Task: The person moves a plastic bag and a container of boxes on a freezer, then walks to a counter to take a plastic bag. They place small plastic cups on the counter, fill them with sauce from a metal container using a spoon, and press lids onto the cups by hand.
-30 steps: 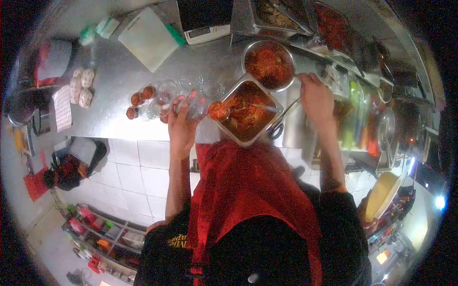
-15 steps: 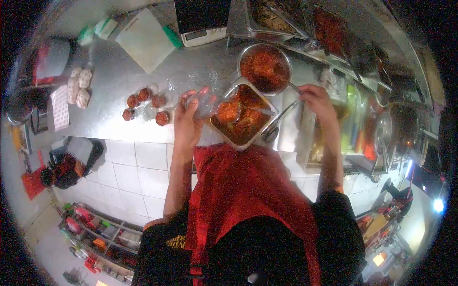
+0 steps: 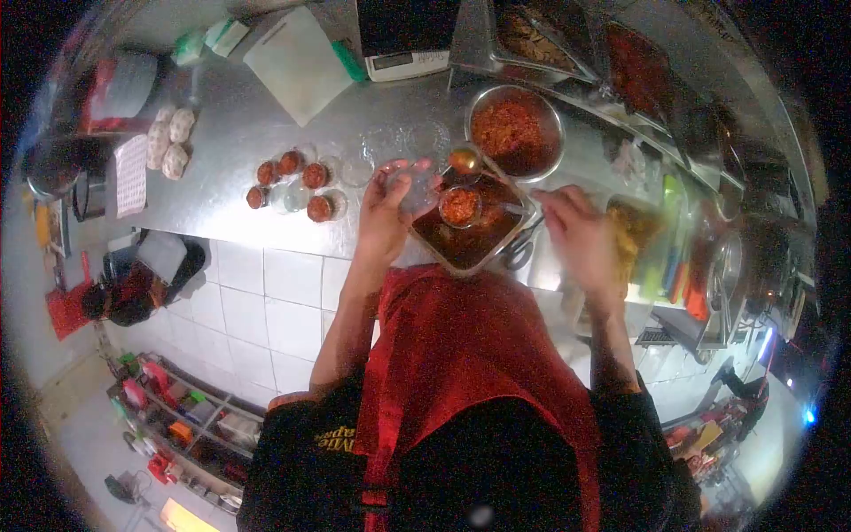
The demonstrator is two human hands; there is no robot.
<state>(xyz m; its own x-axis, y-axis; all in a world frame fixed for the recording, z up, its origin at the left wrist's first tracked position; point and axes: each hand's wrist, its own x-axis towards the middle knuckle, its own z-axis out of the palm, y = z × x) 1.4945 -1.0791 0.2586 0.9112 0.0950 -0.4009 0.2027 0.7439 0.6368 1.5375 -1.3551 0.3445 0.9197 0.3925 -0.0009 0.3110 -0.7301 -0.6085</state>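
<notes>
My left hand [image 3: 388,208] is closed around a clear plastic cup [image 3: 417,189] beside the left edge of a square metal tray [image 3: 473,264]. Inside the tray are dark red sauce and a round vessel filled with red sauce [image 3: 459,206]. My right hand [image 3: 572,229], blurred, has its fingers closed on a handle at the tray's right corner. A glossy brown, rounded ladle bowl [image 3: 464,160] shows at the tray's far corner, near the cup; I cannot tell whether its handle is the one I grip. Behind the tray stands a metal bowl of red sauce [image 3: 516,131].
Several small cups with red filling [image 3: 315,176] stand to the left, with clear empty cups [image 3: 357,168] nearby. A digital scale [image 3: 408,66] and a white sheet [image 3: 300,66] lie at the back. Scissors [image 3: 517,254] lie right of the tray. Food pans [image 3: 541,35] line the back right.
My right hand has come left and nearer from the bowl's rim toward the tray. The glossy ladle bowl now shows over the tray's far corner. My left hand has shifted slightly right; the view has shifted too.
</notes>
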